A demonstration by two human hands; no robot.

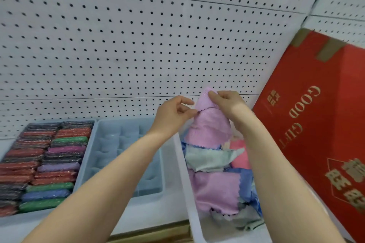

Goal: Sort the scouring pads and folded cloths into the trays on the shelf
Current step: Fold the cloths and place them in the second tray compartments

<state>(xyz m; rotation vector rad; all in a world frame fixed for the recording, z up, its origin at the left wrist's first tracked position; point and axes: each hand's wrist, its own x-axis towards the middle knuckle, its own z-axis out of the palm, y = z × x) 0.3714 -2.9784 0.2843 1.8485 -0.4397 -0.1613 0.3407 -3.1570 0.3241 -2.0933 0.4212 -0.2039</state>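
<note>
A: Scanning L to R. Far-L tray (pixel 11 216) is packed w/ scouring pads (pixel 45 165), two rows standing on edge: red, black, green, pink, purple, blue. Next tray (pixel 92 156), pale blue, shows a bare moulded bottom w/ round dimples.

B: Hands?

A: Left hand (pixel 171 114) is raised in front of the pegboard (pixel 138 45), above the gap btwn the mid and R trays. Thumb and forefinger are pinched together on a thin dark thread at the L edge of a pink cloth (pixel 209 122); other fingers loosely curled, gripping nothing that shows.

B: And R?

A: Right hand (pixel 227 102) grips the same cloth near its top corner, thumb in front, fingers curled round behind. Fingertips hidden, so can't tell how deep the wrap goes. Cloth hangs from both hands, lower edge touching the pile.

B: Pile where?

A: R tray (pixel 184 173), white wall. Loose cloths (pixel 215 189) inside: pink, mint, blue, coral, overlapping, not neatly folded. Red box (pixel 316 124) marked "GOOD GIFT" leans just R of it, tilted.
</note>
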